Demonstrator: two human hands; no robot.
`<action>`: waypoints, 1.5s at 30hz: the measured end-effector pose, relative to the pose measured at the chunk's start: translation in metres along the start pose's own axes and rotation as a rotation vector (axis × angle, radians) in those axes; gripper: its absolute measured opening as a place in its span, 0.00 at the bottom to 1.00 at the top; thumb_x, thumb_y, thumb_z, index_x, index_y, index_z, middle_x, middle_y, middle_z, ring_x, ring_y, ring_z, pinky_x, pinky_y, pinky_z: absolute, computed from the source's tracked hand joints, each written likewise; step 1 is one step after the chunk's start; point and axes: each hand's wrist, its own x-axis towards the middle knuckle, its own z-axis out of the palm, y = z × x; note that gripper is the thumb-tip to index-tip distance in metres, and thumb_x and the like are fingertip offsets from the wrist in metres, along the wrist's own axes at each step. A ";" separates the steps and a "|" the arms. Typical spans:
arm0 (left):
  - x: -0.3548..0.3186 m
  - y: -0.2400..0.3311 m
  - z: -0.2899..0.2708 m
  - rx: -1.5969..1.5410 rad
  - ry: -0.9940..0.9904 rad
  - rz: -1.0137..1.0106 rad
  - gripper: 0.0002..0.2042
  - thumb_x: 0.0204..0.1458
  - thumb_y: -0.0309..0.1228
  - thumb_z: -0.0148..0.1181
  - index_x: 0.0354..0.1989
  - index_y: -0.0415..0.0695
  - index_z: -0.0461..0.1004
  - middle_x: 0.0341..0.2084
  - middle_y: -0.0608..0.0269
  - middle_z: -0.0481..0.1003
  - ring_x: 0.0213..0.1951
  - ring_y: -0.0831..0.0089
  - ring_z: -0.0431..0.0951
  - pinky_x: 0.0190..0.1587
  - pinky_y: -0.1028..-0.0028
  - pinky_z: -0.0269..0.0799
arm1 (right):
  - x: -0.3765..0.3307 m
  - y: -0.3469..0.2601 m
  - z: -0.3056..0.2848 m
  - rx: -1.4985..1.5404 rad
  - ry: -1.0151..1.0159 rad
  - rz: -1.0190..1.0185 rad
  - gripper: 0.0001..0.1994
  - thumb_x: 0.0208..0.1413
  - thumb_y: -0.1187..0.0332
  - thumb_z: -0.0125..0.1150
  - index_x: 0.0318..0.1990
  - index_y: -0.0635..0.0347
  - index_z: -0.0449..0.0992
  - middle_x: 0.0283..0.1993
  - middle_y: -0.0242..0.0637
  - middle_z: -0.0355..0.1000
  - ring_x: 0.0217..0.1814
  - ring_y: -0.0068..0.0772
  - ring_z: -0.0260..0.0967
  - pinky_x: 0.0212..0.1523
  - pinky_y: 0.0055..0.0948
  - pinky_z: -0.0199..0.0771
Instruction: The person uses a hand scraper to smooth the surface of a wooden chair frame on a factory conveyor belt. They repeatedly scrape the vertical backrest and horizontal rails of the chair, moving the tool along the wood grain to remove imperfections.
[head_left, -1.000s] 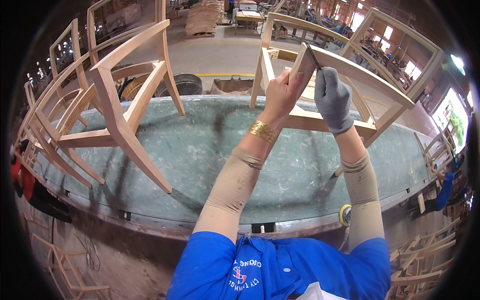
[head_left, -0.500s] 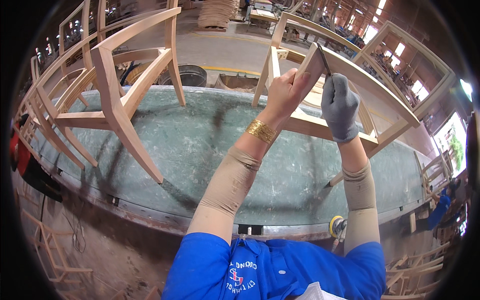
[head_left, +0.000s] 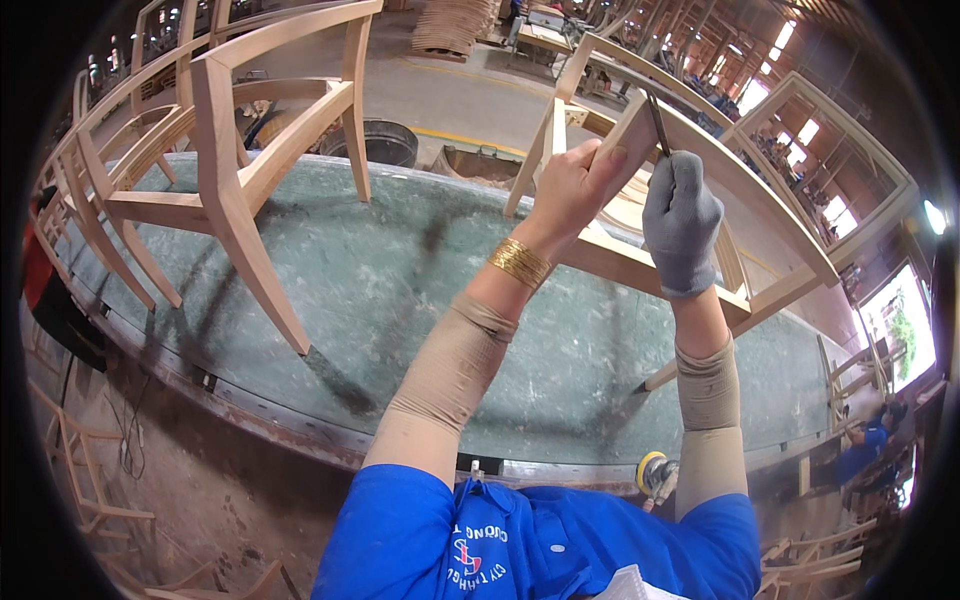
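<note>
A pale wooden chair frame stands on the green-topped workbench, ahead and to the right. My bare left hand, with a gold bracelet at the wrist, is wrapped round an upright piece of this frame. In a grey glove, my right hand grips a thin, dark, flat tool, shaped like a file. The tool lies against the upper edge of that piece, just past my left fingers. Its lower end is hidden in the glove, so I cannot tell its exact kind.
Another chair frame stands on the bench at left, with more behind it. A yellow-rimmed power sander sits at the bench's near edge. Beyond are a dark tub and stacked wood. At far right is a person in blue.
The whole view has shifted slightly. The tool's tip has tilted a little along the wood's edge, and my right hand sits slightly lower. Both grips are the same.
</note>
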 end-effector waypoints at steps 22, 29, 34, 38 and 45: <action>0.003 0.005 -0.001 0.081 -0.011 -0.009 0.28 0.55 0.58 0.48 0.29 0.41 0.76 0.15 0.51 0.73 0.22 0.55 0.77 0.26 0.64 0.69 | -0.004 0.005 0.001 0.024 0.010 0.019 0.03 0.55 0.76 0.56 0.32 0.59 0.68 0.19 0.44 0.66 0.18 0.48 0.67 0.18 0.37 0.66; 0.006 0.000 -0.004 0.079 0.012 -0.027 0.27 0.55 0.57 0.47 0.29 0.42 0.77 0.16 0.51 0.74 0.23 0.56 0.77 0.26 0.65 0.69 | 0.013 -0.006 0.008 0.040 0.025 0.000 0.03 0.55 0.76 0.56 0.32 0.59 0.68 0.19 0.44 0.66 0.18 0.47 0.67 0.18 0.36 0.65; 0.000 0.005 0.001 0.068 -0.018 -0.020 0.28 0.55 0.57 0.47 0.29 0.41 0.76 0.17 0.51 0.74 0.24 0.55 0.77 0.26 0.64 0.69 | 0.001 0.002 0.001 0.021 0.013 0.013 0.03 0.55 0.76 0.56 0.32 0.59 0.68 0.18 0.44 0.66 0.18 0.47 0.67 0.18 0.36 0.66; 0.003 0.005 -0.002 0.065 -0.018 -0.046 0.27 0.55 0.57 0.47 0.29 0.41 0.76 0.17 0.51 0.74 0.24 0.55 0.77 0.27 0.64 0.69 | 0.003 0.000 0.004 0.046 0.025 0.011 0.03 0.54 0.77 0.56 0.32 0.59 0.68 0.18 0.44 0.66 0.18 0.47 0.67 0.18 0.36 0.65; 0.000 0.013 -0.005 0.090 -0.040 -0.052 0.27 0.55 0.56 0.48 0.29 0.41 0.76 0.18 0.49 0.74 0.26 0.52 0.78 0.29 0.63 0.70 | 0.002 0.002 0.004 0.010 0.026 -0.002 0.03 0.55 0.76 0.56 0.33 0.59 0.68 0.19 0.45 0.66 0.18 0.48 0.68 0.17 0.37 0.65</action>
